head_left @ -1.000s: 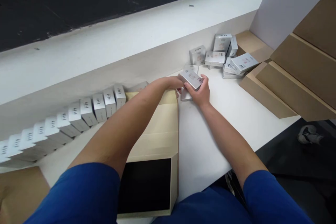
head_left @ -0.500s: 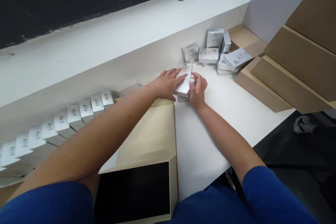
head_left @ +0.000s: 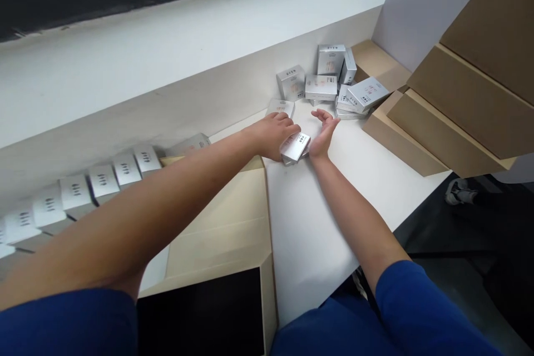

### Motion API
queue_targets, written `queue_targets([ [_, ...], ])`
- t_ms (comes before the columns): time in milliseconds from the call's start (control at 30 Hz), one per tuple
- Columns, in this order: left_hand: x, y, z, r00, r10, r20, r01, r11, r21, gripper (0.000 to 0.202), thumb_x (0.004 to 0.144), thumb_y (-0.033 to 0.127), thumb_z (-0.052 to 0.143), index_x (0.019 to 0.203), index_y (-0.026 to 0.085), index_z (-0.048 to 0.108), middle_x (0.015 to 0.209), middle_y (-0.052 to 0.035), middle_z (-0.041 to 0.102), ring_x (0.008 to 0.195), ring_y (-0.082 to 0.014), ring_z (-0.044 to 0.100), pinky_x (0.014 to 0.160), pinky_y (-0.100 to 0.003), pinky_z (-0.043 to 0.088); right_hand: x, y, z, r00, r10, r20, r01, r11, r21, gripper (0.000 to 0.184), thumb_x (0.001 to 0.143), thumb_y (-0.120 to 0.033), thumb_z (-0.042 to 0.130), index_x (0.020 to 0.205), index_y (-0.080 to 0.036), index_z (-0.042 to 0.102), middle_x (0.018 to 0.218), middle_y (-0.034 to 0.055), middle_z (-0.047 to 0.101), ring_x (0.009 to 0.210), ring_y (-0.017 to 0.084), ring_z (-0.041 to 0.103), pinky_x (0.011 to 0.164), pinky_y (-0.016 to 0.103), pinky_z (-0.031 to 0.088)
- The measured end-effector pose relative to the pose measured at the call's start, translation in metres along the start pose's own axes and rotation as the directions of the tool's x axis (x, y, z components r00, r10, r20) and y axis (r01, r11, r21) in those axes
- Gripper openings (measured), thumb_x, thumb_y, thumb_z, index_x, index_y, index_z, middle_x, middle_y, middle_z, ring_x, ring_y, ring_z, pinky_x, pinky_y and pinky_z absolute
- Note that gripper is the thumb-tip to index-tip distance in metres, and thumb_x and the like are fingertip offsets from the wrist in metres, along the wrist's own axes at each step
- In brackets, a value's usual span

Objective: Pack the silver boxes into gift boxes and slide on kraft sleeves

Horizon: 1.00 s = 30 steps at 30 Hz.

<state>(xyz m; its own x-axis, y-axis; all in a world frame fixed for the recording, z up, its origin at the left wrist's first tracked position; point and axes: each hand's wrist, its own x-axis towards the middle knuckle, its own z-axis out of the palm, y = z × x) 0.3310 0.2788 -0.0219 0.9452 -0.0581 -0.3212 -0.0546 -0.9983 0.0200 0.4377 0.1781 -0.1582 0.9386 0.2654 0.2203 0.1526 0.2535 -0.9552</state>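
Observation:
My left hand [head_left: 273, 136] is wrapped over a small silver box [head_left: 296, 146], its fingers gripping the box's far end. Under that box another silver box shows only at its edges. My right hand [head_left: 325, 134] stands at the right of the two boxes, fingers apart and palm turned toward them, its heel close against their side. Just behind my left hand a further silver box [head_left: 281, 106] lies on the white table [head_left: 308, 222]. An open cream gift box [head_left: 225, 222] with a black inside lies in front of me, below my left forearm.
Several silver boxes [head_left: 321, 87] are piled at the back. Brown cartons [head_left: 417, 128] are stacked on the right. A row of silver boxes [head_left: 106, 178] lines the left, beside the wall. A person's shoe [head_left: 460, 191] shows on the floor at the right.
My right hand has let go of the silver box and opened beside it. My left hand, spread flat before, has closed on the box, which is now turned. The view has shifted slightly.

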Motion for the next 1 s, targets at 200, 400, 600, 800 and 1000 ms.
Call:
queue_targets([
  [200, -0.003, 0.017, -0.001, 0.996, -0.047, 0.070, 0.048, 0.999, -0.007, 0.069, 0.067, 0.059, 0.082, 0.117, 0.016, 0.063, 0.117, -0.0158, 0.074, 0.117, -0.0381, 0.066, 0.125, -0.052, 0.029, 0.015, 0.007, -0.007, 1.000, 0.005, 0.006, -0.004, 1.000, -0.020, 0.096, 0.099, -0.079, -0.015, 0.123, -0.021, 0.058, 0.123, 0.0154, 0.069, 0.127, 0.028, 0.068, 0.113, 0.057, 0.050],
  [400, -0.024, 0.027, 0.005, 0.999, 0.051, 0.005, -0.050, 0.996, -0.078, 0.060, 0.072, 0.047, 0.076, 0.122, 0.018, 0.060, 0.121, -0.0159, 0.073, 0.111, -0.0354, 0.068, 0.100, -0.042, 0.049, 0.017, 0.007, -0.005, 0.997, 0.076, -0.020, -0.075, 0.997, 0.032, 0.096, 0.098, -0.083, -0.011, 0.117, -0.021, 0.060, 0.116, 0.0137, 0.072, 0.124, 0.029, 0.071, 0.116, 0.060, 0.047],
  [600, -0.121, 0.038, -0.034, 0.980, -0.148, -0.130, 0.128, 0.980, -0.155, 0.081, 0.070, 0.059, 0.073, 0.138, 0.019, 0.055, 0.131, -0.0164, 0.070, 0.118, -0.0385, 0.068, 0.103, -0.050, 0.056, 0.016, 0.002, -0.003, 0.996, 0.093, -0.014, -0.092, 0.995, 0.042, 0.094, 0.097, -0.088, -0.003, 0.110, -0.021, 0.062, 0.104, 0.0105, 0.072, 0.113, 0.027, 0.074, 0.110, 0.056, 0.051],
  [800, -0.293, 0.130, -0.032, 0.902, -0.183, -0.390, 0.088, 0.965, -0.249, 0.107, 0.080, 0.050, 0.070, 0.172, 0.051, 0.016, 0.144, 0.0004, 0.072, 0.136, -0.0356, 0.066, 0.128, -0.057, 0.045, 0.016, -0.001, -0.002, 0.998, 0.018, -0.052, -0.019, 1.000, -0.011, 0.077, 0.098, -0.087, 0.022, 0.096, -0.022, 0.062, 0.088, 0.0046, 0.067, 0.088, 0.021, 0.073, 0.094, 0.044, 0.058],
  [1000, -0.353, 0.195, 0.036, 0.923, -0.248, -0.295, 0.172, 0.950, -0.260, 0.114, 0.080, 0.029, 0.067, 0.177, 0.040, 0.008, 0.149, -0.0051, 0.071, 0.129, -0.0354, 0.070, 0.129, -0.056, 0.044, 0.016, -0.006, -0.005, 1.000, -0.015, -0.008, 0.014, 0.999, -0.036, 0.062, 0.101, -0.075, 0.031, 0.090, -0.023, 0.062, 0.080, 0.0011, 0.064, 0.083, 0.018, 0.070, 0.088, 0.038, 0.056],
])
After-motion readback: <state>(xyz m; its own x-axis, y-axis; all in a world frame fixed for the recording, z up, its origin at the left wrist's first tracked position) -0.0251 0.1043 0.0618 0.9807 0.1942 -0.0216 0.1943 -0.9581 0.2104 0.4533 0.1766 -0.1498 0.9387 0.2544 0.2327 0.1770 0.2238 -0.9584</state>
